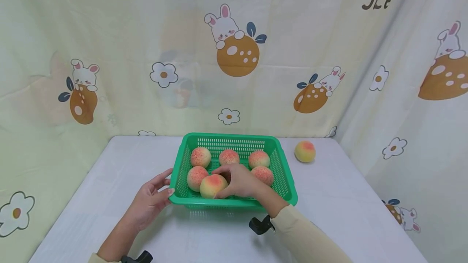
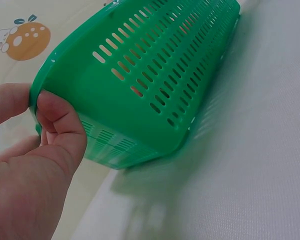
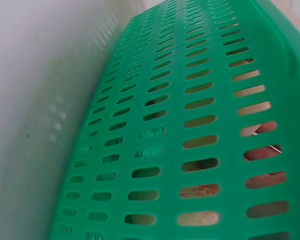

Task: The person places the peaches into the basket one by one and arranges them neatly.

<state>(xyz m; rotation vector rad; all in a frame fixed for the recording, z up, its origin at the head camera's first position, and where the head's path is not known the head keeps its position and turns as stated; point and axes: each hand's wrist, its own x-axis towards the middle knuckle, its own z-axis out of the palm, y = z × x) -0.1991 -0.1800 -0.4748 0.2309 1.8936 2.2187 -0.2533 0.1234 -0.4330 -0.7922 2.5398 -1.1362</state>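
Note:
A green slotted basket (image 1: 285, 173) stands on the white table and holds several peaches. My right hand (image 1: 227, 178) reaches into it from the front, its fingers curled over the front peach (image 1: 210, 187). Behind that peach lie others, such as the one at the back left (image 1: 200, 156). One more peach (image 1: 305, 151) lies outside on the table, right of the basket. My left hand (image 1: 166, 182) is at the basket's front left corner. In the left wrist view the left hand (image 2: 35, 102) pinches the basket (image 2: 155, 75) by its rim. The right wrist view shows the basket (image 3: 190, 95) wall, with peach skin behind the slots.
The white table (image 1: 347, 206) is closed in at the back and sides by a cream curtain (image 1: 146, 52) printed with rabbits and flowers. Bare tabletop lies left, right and in front of the basket.

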